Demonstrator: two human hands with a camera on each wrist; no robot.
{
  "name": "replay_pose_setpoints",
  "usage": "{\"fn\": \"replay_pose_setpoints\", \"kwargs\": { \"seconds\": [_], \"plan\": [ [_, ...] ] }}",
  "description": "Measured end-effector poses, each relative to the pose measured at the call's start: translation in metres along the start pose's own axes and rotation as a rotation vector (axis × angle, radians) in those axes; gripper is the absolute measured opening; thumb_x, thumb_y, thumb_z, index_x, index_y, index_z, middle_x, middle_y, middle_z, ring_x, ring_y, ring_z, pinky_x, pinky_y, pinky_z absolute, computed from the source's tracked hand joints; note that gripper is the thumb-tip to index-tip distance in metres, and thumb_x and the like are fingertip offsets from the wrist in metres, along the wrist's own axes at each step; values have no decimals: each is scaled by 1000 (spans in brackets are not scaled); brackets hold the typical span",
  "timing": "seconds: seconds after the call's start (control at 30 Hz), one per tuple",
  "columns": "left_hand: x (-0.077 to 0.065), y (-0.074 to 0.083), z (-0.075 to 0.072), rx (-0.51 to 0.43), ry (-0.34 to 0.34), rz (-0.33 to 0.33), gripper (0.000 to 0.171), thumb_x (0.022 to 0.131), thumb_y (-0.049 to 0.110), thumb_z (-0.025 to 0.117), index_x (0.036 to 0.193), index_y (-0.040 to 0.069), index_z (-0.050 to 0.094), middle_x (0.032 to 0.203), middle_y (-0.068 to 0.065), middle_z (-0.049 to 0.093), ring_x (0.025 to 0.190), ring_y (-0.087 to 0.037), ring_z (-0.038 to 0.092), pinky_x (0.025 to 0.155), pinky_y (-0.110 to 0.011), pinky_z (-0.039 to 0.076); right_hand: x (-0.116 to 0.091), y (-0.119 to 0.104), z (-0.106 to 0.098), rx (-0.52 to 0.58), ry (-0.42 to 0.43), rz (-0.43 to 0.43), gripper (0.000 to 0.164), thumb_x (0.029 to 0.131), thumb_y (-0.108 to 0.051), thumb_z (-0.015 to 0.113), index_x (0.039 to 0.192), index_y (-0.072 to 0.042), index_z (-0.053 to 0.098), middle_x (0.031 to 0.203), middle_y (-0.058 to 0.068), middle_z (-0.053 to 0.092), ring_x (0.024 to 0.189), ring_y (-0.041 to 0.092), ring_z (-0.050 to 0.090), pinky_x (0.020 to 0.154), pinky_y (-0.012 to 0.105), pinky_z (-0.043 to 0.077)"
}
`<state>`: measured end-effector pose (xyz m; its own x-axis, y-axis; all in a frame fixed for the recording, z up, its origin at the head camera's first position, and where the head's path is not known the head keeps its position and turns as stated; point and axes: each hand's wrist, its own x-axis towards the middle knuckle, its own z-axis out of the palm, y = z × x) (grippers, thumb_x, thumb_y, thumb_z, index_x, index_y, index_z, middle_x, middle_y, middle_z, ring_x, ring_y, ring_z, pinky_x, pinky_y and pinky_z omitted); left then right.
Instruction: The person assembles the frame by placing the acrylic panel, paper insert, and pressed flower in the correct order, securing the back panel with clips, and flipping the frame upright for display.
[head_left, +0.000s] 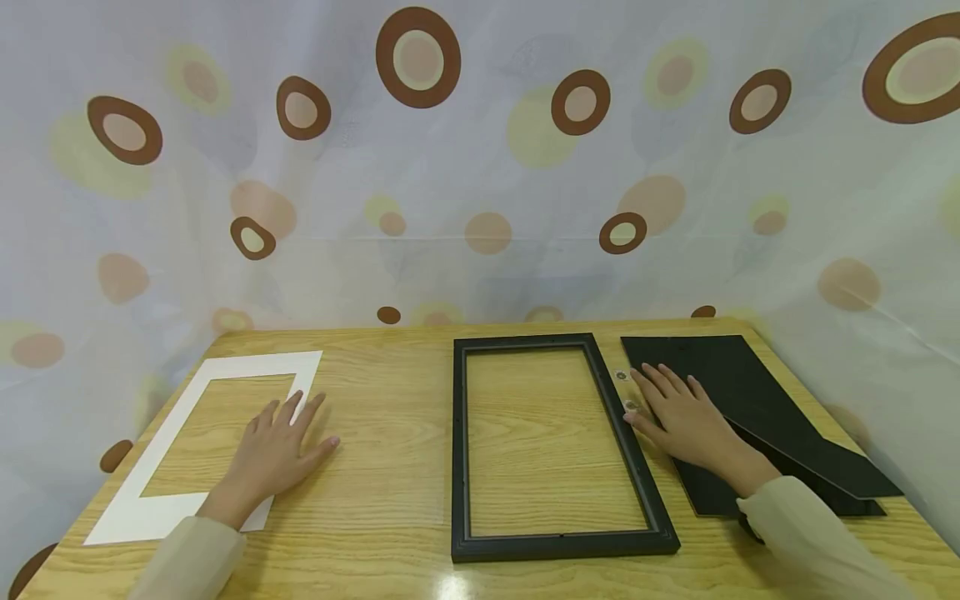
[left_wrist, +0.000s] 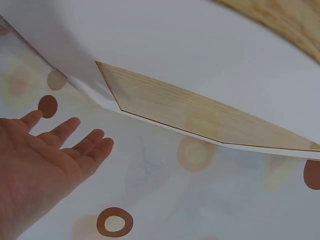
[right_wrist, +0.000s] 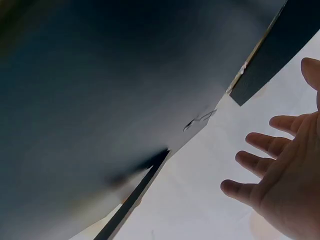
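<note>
My left hand (head_left: 273, 454) is spread palm down over the right border of a white picture mat (head_left: 123, 521), holding nothing. In the left wrist view, its fingers (left_wrist: 92, 150) are extended near the mat's edge. My right hand (head_left: 686, 425) is spread, holding nothing, over the left part of a black backing board (head_left: 712, 367). A black stand leg (head_left: 832, 467) slants up off that board, partly hidden by the wrist. Left of this hand lies an unfilled black picture frame (head_left: 555, 547). Two small round pieces (head_left: 621, 376) sit between frame and board, close to the right fingertips.
A clear sheet (head_left: 382, 475) with faint edges lies on the wooden table (head_left: 360, 575) between mat and frame. A patterned curtain (head_left: 450, 275) hangs along the back and both sides.
</note>
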<state>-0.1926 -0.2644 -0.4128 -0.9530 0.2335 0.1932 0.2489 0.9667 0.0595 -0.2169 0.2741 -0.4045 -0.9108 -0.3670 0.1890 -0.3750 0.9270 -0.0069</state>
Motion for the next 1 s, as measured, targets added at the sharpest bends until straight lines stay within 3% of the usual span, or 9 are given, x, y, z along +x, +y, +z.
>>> {"fn": "replay_pose_setpoints", "kwargs": {
  "seconds": [0.53,1.0],
  "plan": [
    [5,2,5,-31,-59,18,67,88,52,49,139,11,37,132,-25,44,120,-52,36,92,-65,29,5,-19,1,-26,-55,-78,61,92,-40,50,139,-4,35,141,20,38,127,38,38,100,59,28],
    [7,2,5,-72,-57,27,68,86,52,52,136,8,40,127,-25,47,114,-49,42,89,-65,32,6,-22,7,-10,-63,-110,60,91,-40,51,138,-4,38,137,21,42,122,39,43,97,58,32]
  ]
}}
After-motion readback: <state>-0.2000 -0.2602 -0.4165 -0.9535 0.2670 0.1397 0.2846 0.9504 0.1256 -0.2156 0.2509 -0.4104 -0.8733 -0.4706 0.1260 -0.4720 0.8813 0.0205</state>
